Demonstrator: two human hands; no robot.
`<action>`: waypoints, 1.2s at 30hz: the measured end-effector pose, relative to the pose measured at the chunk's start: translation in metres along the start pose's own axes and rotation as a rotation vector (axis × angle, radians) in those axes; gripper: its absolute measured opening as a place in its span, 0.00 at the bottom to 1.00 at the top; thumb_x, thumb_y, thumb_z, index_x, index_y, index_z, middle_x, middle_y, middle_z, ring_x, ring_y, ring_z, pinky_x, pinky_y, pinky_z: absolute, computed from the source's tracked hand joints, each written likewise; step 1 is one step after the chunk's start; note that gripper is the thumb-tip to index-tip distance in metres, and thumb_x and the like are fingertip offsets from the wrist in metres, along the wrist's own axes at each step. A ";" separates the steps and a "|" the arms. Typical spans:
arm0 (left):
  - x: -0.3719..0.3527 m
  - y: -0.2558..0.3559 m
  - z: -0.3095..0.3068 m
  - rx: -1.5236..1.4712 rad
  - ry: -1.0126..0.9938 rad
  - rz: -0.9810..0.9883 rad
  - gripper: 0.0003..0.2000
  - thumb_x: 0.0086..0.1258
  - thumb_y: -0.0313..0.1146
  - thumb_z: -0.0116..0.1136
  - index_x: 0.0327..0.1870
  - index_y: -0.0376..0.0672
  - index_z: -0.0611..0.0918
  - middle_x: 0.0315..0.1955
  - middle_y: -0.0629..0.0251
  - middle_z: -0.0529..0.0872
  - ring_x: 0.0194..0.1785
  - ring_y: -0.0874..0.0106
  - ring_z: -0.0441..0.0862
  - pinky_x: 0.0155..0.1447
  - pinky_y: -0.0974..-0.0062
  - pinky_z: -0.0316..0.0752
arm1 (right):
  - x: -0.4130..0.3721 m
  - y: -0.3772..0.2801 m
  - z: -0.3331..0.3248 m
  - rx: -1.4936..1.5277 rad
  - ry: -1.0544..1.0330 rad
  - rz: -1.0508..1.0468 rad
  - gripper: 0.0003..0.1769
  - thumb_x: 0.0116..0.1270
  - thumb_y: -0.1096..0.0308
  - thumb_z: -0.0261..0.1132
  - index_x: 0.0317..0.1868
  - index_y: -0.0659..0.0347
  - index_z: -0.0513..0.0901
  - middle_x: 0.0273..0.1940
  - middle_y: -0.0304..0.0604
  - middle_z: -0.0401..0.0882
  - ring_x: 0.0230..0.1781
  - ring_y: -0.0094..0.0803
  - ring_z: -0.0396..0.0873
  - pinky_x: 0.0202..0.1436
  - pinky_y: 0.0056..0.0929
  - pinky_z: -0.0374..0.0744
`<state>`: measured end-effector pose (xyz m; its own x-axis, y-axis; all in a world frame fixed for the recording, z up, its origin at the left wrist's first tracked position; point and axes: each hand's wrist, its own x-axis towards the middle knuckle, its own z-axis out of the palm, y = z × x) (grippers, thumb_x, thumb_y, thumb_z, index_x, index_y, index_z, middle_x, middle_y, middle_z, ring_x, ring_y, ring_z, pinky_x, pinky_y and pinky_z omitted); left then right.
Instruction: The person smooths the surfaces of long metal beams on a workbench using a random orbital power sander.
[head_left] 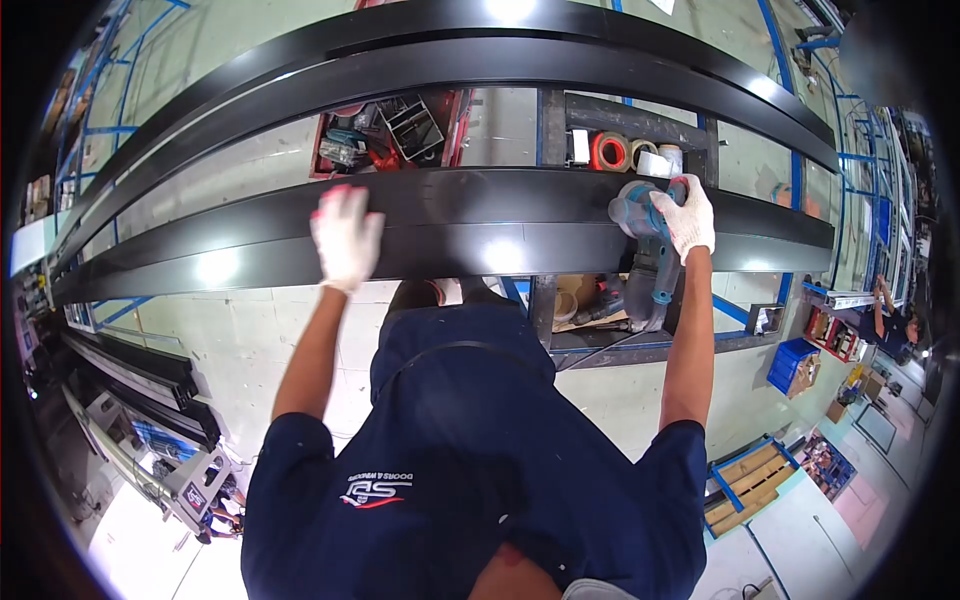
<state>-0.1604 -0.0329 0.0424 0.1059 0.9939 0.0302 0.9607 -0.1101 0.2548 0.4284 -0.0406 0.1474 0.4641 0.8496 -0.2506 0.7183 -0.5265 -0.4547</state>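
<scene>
My left hand (346,238), in a white glove with reddish fingertips, is over the near long black metal profile (500,248), fingers stretched out and slightly blurred. My right hand (688,218), gloved the same way, is wrapped round the handle of a teal and grey cordless drill (632,208). The drill overlaps the right part of the profile, its rounded body pointing left. Just below it, a second grey and teal power tool (652,280) rises from the lower tray at the profile's near edge.
Beyond lie more long black profiles (480,62). Between them are a red toolbox (318,150) full of tools and a dark tray with tape rolls (610,152). A blue bin (790,362) stands on the floor at right. Another person (885,325) is at the far right.
</scene>
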 end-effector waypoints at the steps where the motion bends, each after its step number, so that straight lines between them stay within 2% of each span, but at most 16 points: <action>1: -0.005 -0.041 -0.007 0.113 0.013 -0.096 0.30 0.82 0.51 0.68 0.81 0.49 0.81 0.84 0.49 0.76 0.88 0.45 0.69 0.87 0.33 0.61 | -0.004 -0.002 0.004 -0.004 0.002 -0.016 0.35 0.62 0.48 0.84 0.62 0.61 0.86 0.54 0.58 0.91 0.55 0.56 0.90 0.63 0.47 0.86; 2: -0.012 -0.078 -0.013 0.226 0.024 -0.192 0.32 0.85 0.53 0.64 0.85 0.51 0.78 0.87 0.49 0.73 0.90 0.45 0.66 0.88 0.32 0.59 | -0.013 -0.014 0.007 0.015 0.010 -0.029 0.34 0.62 0.49 0.84 0.61 0.60 0.87 0.53 0.57 0.91 0.54 0.56 0.90 0.64 0.47 0.86; 4: -0.032 -0.144 -0.003 0.316 0.008 -0.181 0.34 0.89 0.56 0.57 0.91 0.55 0.71 0.92 0.53 0.65 0.94 0.46 0.59 0.90 0.30 0.53 | -0.023 -0.034 0.022 -0.018 -0.044 -0.025 0.33 0.62 0.50 0.85 0.60 0.60 0.87 0.53 0.56 0.91 0.54 0.55 0.90 0.64 0.47 0.86; 5: -0.035 -0.159 0.003 0.325 -0.017 -0.154 0.35 0.91 0.57 0.54 0.94 0.58 0.67 0.94 0.58 0.61 0.96 0.47 0.55 0.91 0.28 0.50 | -0.029 -0.045 0.032 -0.018 -0.048 -0.050 0.32 0.62 0.50 0.84 0.60 0.59 0.88 0.53 0.55 0.91 0.55 0.54 0.90 0.64 0.46 0.86; 8: -0.035 -0.156 0.003 0.287 0.024 -0.151 0.35 0.91 0.58 0.54 0.93 0.57 0.68 0.94 0.60 0.62 0.95 0.48 0.56 0.91 0.28 0.49 | -0.057 -0.108 0.059 -0.060 -0.063 -0.163 0.32 0.63 0.49 0.81 0.61 0.58 0.87 0.57 0.55 0.91 0.59 0.55 0.90 0.67 0.47 0.86; 10: -0.035 -0.154 -0.001 0.279 0.001 -0.167 0.34 0.91 0.58 0.54 0.93 0.57 0.69 0.94 0.60 0.63 0.95 0.49 0.56 0.92 0.28 0.48 | -0.072 -0.146 0.088 -0.063 -0.050 -0.243 0.32 0.63 0.49 0.82 0.61 0.59 0.88 0.55 0.54 0.91 0.56 0.53 0.91 0.66 0.45 0.87; 12: -0.035 -0.155 0.000 0.288 -0.006 -0.164 0.34 0.91 0.57 0.54 0.93 0.57 0.70 0.94 0.59 0.64 0.96 0.50 0.56 0.92 0.28 0.48 | -0.083 -0.184 0.118 -0.080 -0.104 -0.309 0.34 0.62 0.48 0.81 0.62 0.59 0.87 0.58 0.56 0.91 0.60 0.54 0.91 0.68 0.45 0.86; 15: -0.036 -0.156 0.003 0.219 0.045 -0.144 0.31 0.91 0.52 0.55 0.90 0.55 0.74 0.92 0.59 0.68 0.94 0.50 0.60 0.91 0.28 0.49 | -0.110 -0.258 0.159 -0.129 -0.192 -0.439 0.30 0.63 0.47 0.78 0.59 0.55 0.86 0.59 0.55 0.88 0.63 0.57 0.88 0.69 0.50 0.85; 17: -0.038 -0.162 0.004 0.163 0.108 -0.125 0.28 0.90 0.48 0.57 0.87 0.55 0.77 0.90 0.60 0.72 0.93 0.50 0.64 0.91 0.28 0.50 | -0.126 -0.303 0.190 -0.116 -0.250 -0.496 0.32 0.63 0.46 0.74 0.63 0.56 0.86 0.61 0.56 0.87 0.65 0.56 0.86 0.72 0.51 0.84; 21: -0.043 -0.171 0.013 0.003 0.183 -0.157 0.27 0.90 0.42 0.58 0.86 0.49 0.78 0.88 0.65 0.76 0.93 0.56 0.64 0.94 0.37 0.47 | -0.156 -0.387 0.243 -0.088 -0.361 -0.587 0.32 0.64 0.46 0.76 0.66 0.50 0.88 0.62 0.54 0.86 0.65 0.55 0.87 0.72 0.51 0.85; 24: -0.044 -0.173 0.020 -0.012 0.199 -0.174 0.26 0.90 0.41 0.57 0.86 0.50 0.78 0.88 0.65 0.76 0.94 0.59 0.64 0.95 0.39 0.46 | -0.174 -0.429 0.269 -0.113 -0.380 -0.613 0.32 0.66 0.46 0.75 0.67 0.49 0.88 0.64 0.54 0.86 0.66 0.56 0.87 0.73 0.51 0.85; 29: -0.044 -0.177 0.022 0.057 0.148 -0.168 0.26 0.91 0.40 0.55 0.86 0.52 0.78 0.89 0.67 0.75 0.94 0.60 0.63 0.96 0.40 0.44 | -0.183 -0.428 0.275 -0.098 -0.355 -0.562 0.26 0.65 0.46 0.75 0.60 0.49 0.88 0.61 0.52 0.86 0.66 0.54 0.86 0.73 0.50 0.84; 33: -0.043 -0.173 0.022 0.027 0.177 -0.149 0.25 0.90 0.39 0.56 0.85 0.51 0.80 0.88 0.65 0.76 0.94 0.57 0.64 0.95 0.37 0.46 | -0.163 -0.383 0.236 -0.091 -0.254 -0.388 0.30 0.62 0.45 0.75 0.62 0.48 0.90 0.61 0.54 0.88 0.65 0.54 0.88 0.73 0.50 0.85; 36: -0.043 -0.173 0.019 0.046 0.217 -0.137 0.24 0.87 0.39 0.59 0.82 0.50 0.82 0.85 0.63 0.79 0.91 0.54 0.68 0.93 0.36 0.50 | -0.131 -0.318 0.202 -0.079 -0.156 -0.298 0.32 0.60 0.43 0.78 0.62 0.49 0.90 0.63 0.54 0.88 0.65 0.54 0.89 0.73 0.48 0.85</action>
<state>-0.3261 -0.0569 -0.0212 -0.0784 0.9753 0.2065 0.9734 0.0302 0.2271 0.0345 0.0220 0.1523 0.1469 0.9577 -0.2473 0.8511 -0.2498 -0.4618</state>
